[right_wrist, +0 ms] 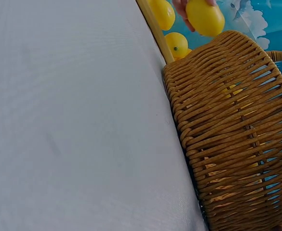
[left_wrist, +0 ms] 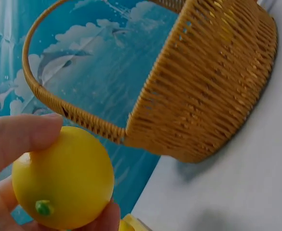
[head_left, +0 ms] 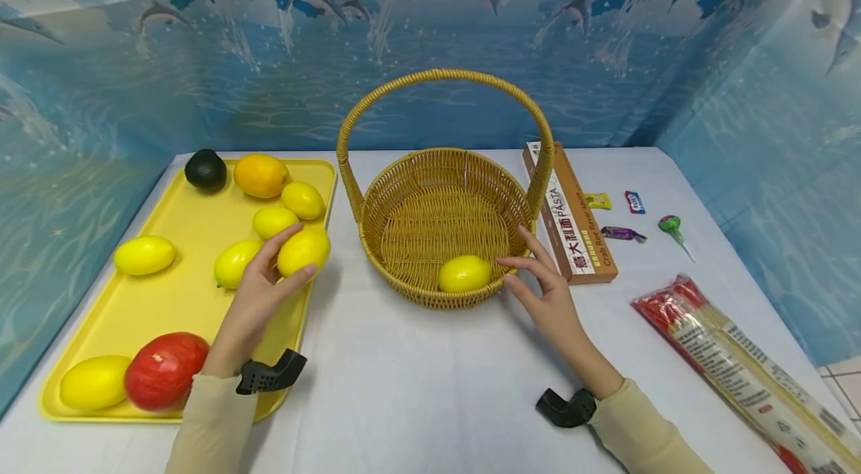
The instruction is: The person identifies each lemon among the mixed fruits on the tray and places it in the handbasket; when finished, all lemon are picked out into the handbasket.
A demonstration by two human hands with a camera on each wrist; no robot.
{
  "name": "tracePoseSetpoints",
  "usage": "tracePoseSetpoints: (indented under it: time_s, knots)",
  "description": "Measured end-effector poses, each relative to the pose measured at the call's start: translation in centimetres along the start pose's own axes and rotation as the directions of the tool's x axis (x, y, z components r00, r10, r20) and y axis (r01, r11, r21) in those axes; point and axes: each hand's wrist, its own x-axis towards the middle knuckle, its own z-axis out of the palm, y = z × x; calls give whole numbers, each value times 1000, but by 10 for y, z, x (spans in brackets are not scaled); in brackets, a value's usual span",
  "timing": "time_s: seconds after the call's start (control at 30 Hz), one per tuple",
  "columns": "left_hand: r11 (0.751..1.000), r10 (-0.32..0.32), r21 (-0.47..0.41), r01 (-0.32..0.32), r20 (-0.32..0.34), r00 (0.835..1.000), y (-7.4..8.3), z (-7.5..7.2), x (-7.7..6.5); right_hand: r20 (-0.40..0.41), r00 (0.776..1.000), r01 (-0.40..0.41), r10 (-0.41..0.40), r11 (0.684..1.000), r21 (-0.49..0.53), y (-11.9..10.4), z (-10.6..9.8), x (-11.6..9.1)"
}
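A yellow lemon (head_left: 304, 251) is held in my left hand (head_left: 258, 294), raised over the right side of the yellow tray (head_left: 195, 302). In the left wrist view the thumb and fingers wrap this lemon (left_wrist: 66, 180), its green stem end showing. The wicker basket (head_left: 444, 227) with a tall hoop handle stands at the middle of the table, and one lemon (head_left: 464, 274) lies inside near its front. My right hand (head_left: 545, 287) grips the basket's right front rim, fingers over the inside and thumb at the edge. In the right wrist view that hand is almost wholly out of frame.
On the tray lie several more lemons (head_left: 144, 256), an orange-yellow fruit (head_left: 261, 176), a dark avocado (head_left: 205, 170) and a red fruit (head_left: 167, 371). Right of the basket are a pasta box (head_left: 572, 220), small wrapped sweets (head_left: 622, 234), a lollipop (head_left: 670, 226) and a long noodle packet (head_left: 747, 377).
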Motion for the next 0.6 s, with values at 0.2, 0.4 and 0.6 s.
tracePoseSetpoints:
  time_s: [0.2,0.4,0.6]
  knots:
    - [997,40,-70,-37,39,998,21,8,-8,-2,1000,2,-2,1000,-5,-1,0,0]
    - [986,116,-135,-97,143,983,46,24,-13,-3,1000,6,-6,1000,0,0,0,-1]
    - [974,151,-202,-102,247,957,69,42,-6,-1,1000,14,-14,1000,-1,1,-1,0]
